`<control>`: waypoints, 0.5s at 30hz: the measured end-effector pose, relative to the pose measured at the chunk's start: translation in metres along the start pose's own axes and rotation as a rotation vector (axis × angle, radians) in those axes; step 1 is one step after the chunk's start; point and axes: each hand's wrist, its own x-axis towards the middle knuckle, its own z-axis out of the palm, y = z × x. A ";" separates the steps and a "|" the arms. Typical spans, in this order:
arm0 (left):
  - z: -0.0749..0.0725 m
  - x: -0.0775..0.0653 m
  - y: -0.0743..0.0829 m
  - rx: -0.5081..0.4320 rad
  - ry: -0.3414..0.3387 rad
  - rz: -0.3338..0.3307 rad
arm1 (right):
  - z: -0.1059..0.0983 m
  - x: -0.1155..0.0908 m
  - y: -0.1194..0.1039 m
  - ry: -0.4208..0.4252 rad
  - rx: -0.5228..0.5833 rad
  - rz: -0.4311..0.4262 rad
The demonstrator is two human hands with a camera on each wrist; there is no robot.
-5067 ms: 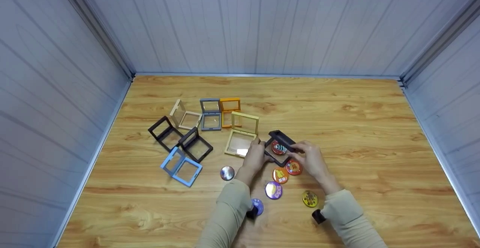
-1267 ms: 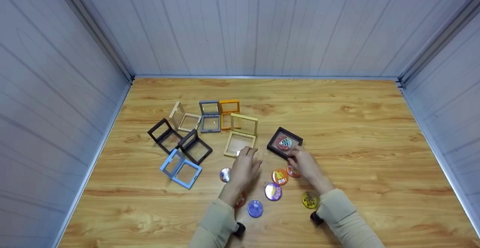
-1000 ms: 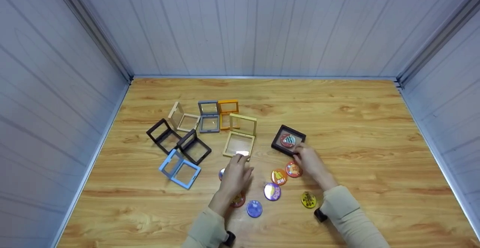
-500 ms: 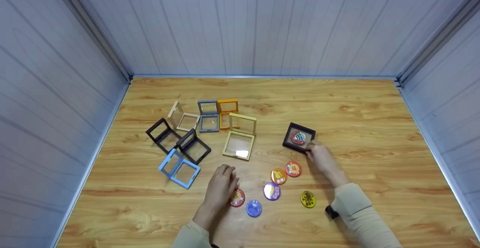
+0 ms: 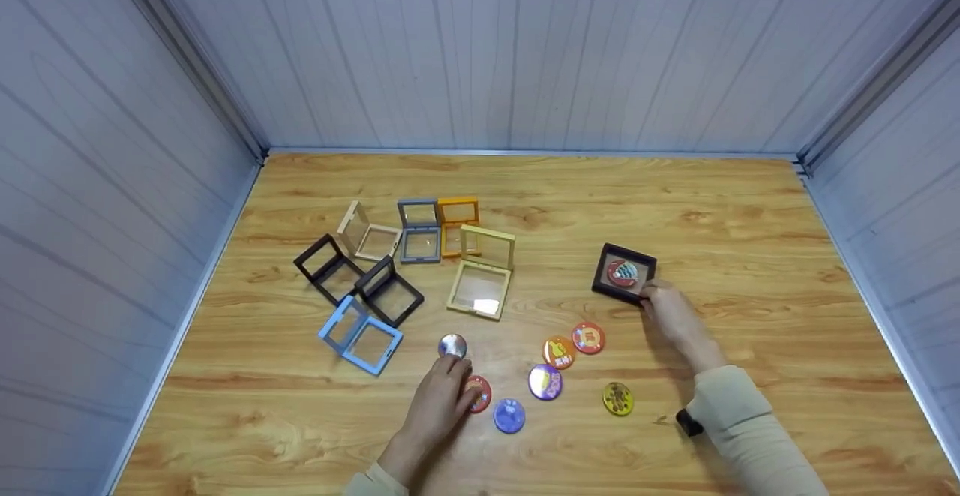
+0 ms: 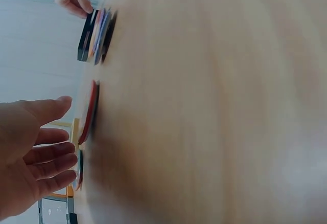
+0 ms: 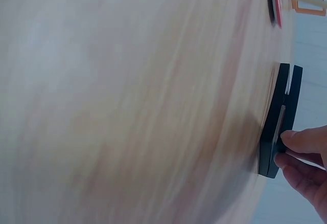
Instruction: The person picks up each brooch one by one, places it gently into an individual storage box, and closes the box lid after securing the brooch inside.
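Note:
A black display frame (image 5: 616, 297) lies on the table with a red button badge (image 5: 621, 274) showing a tree-like pattern inside. My right hand (image 5: 677, 323) pinches its near right corner between thumb and fingers. In the right wrist view the frame (image 7: 276, 127) shows a narrow gap between its two halves. My left hand (image 5: 433, 404) hovers with loose fingers, holding nothing, beside a red badge (image 5: 480, 395) that its thumb partly covers. A shiny badge (image 5: 452, 345) sits just beyond its fingertips. The left wrist view shows the left hand's fingers (image 6: 53, 157) spread and bare.
Orange (image 5: 558, 352), red-orange (image 5: 588, 338), purple (image 5: 545, 382), blue (image 5: 509, 416) and yellow (image 5: 618, 399) badges lie between the hands. Several hinged frames stand unfolded at left, including a light blue one (image 5: 360, 363) and a pale yellow one (image 5: 454, 302). Panel walls enclose the table.
The black frame's lid has been folded down over the badge. My right hand has slid the frame rightward. My left hand has left the frame and drawn back toward the near left badges.

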 end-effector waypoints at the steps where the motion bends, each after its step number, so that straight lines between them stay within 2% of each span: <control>1: 0.000 -0.001 0.000 0.001 -0.017 -0.005 | -0.002 -0.001 0.001 0.003 0.018 0.013; 5: 0.003 -0.006 -0.001 -0.005 -0.032 -0.008 | -0.007 -0.003 0.007 0.016 0.055 0.042; 11: 0.007 -0.012 -0.002 0.000 0.005 0.081 | -0.016 -0.005 0.016 -0.017 -0.003 0.088; 13: 0.007 -0.014 -0.002 0.012 0.024 0.112 | -0.019 -0.006 0.019 -0.029 0.006 0.098; 15: 0.007 -0.014 -0.002 0.015 0.015 0.112 | -0.022 -0.006 0.023 -0.040 0.058 0.120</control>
